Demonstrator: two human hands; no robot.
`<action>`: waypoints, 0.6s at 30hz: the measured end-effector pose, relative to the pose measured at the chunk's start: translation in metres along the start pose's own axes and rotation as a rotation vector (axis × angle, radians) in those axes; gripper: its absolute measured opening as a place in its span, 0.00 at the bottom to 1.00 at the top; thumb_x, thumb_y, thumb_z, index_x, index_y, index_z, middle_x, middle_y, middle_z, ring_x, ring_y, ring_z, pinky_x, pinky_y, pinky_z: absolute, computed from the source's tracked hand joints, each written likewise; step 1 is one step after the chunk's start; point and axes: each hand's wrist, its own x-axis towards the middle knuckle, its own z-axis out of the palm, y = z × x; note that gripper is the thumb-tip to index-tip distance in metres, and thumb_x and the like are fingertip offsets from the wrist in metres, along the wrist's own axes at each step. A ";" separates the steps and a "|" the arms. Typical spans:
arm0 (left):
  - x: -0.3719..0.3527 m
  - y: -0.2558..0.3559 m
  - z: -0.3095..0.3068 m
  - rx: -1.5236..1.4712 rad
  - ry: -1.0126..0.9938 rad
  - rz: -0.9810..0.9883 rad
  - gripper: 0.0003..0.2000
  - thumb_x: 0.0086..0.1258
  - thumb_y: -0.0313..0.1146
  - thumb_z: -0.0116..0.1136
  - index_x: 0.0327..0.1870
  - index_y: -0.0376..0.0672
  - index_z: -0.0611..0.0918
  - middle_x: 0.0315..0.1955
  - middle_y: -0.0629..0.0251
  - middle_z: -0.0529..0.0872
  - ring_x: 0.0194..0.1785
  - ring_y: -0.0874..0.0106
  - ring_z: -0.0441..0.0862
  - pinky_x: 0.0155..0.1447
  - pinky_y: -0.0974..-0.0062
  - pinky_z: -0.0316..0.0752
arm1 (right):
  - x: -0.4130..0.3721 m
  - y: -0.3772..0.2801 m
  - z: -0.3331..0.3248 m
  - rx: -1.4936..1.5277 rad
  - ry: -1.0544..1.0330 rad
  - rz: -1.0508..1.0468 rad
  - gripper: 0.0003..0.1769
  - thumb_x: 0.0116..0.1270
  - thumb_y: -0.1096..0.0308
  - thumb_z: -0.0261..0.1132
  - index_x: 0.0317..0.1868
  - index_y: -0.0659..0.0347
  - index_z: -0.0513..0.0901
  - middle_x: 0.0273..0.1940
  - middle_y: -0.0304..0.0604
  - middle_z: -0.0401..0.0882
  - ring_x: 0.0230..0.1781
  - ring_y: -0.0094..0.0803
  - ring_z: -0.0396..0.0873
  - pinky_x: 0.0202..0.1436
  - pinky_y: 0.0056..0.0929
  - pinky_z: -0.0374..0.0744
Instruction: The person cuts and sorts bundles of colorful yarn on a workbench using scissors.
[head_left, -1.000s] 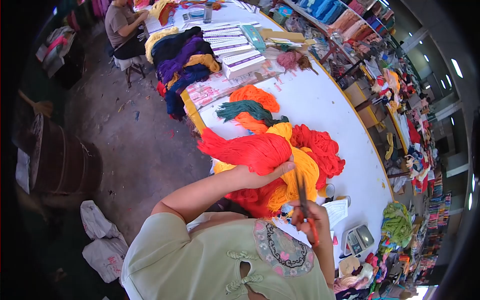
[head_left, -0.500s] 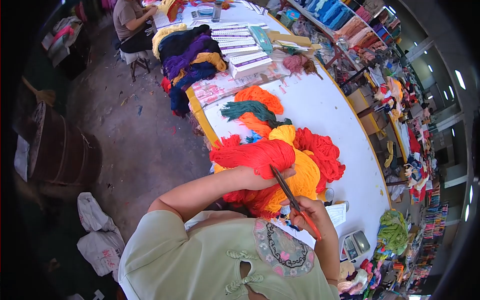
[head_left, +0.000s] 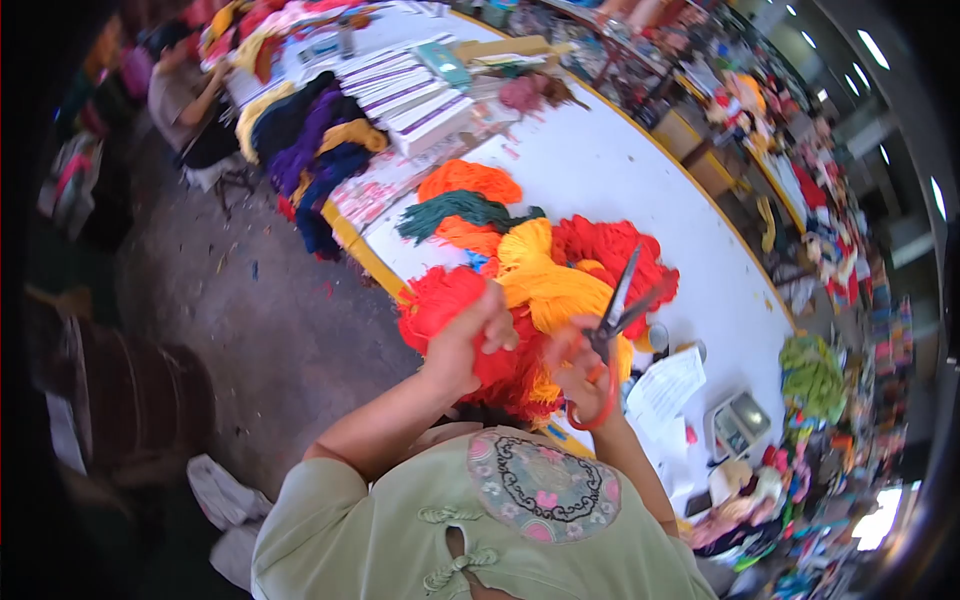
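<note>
My left hand (head_left: 468, 335) is closed around part of a red yarn skein (head_left: 430, 300), with strands hanging below the fingers. My right hand (head_left: 578, 372) holds a pair of scissors (head_left: 612, 325) by the red handles, dark blades spread apart and pointing up and away. The blades are clear of the red skein. Between and beyond my hands lie a yellow-orange yarn hank (head_left: 560, 290) and another red hank (head_left: 625, 255) on the white table (head_left: 690, 240). Farther up are orange yarn (head_left: 470, 182) and dark green yarn (head_left: 455, 217).
Stacked white-and-purple boxes (head_left: 400, 90) and a dark yarn pile (head_left: 315, 130) occupy the far table. Another person (head_left: 180, 100) sits there at left. Papers (head_left: 665, 385), a scale (head_left: 740, 425) and green yarn (head_left: 810, 375) are at right. A brown barrel (head_left: 140, 390) stands on the floor.
My left hand has drawn back to the left with the red skein. The scissors have come away from the skein, moved right and opened. The view has turned somewhat.
</note>
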 end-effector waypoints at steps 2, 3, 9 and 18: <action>-0.001 0.001 0.012 -0.430 -0.024 -0.079 0.12 0.82 0.39 0.42 0.40 0.43 0.75 0.21 0.74 0.69 0.21 0.82 0.65 0.33 0.79 0.67 | -0.008 0.056 -0.013 -0.084 -0.173 0.005 0.44 0.60 0.68 0.75 0.72 0.57 0.59 0.43 0.42 0.78 0.45 0.26 0.77 0.42 0.29 0.78; 0.000 -0.001 0.015 -0.540 -0.072 -0.095 0.11 0.82 0.39 0.42 0.41 0.43 0.75 0.21 0.74 0.69 0.22 0.83 0.65 0.34 0.79 0.67 | -0.014 0.064 -0.005 -0.027 -0.207 0.079 0.45 0.60 0.68 0.75 0.73 0.57 0.58 0.44 0.42 0.78 0.46 0.27 0.77 0.43 0.30 0.79; 0.022 0.043 -0.012 0.217 0.014 0.055 0.22 0.79 0.49 0.46 0.58 0.38 0.73 0.33 0.65 0.81 0.37 0.73 0.81 0.50 0.69 0.77 | -0.030 0.026 0.033 0.266 -0.263 0.671 0.44 0.59 0.70 0.73 0.72 0.60 0.58 0.46 0.44 0.81 0.44 0.29 0.81 0.47 0.32 0.79; 0.128 0.042 -0.043 0.604 -0.250 -0.126 0.32 0.80 0.52 0.42 0.77 0.40 0.57 0.74 0.59 0.65 0.74 0.68 0.63 0.76 0.67 0.57 | -0.077 0.021 -0.028 0.174 0.192 0.432 0.29 0.64 0.72 0.68 0.62 0.62 0.65 0.33 0.37 0.78 0.27 0.24 0.77 0.31 0.26 0.77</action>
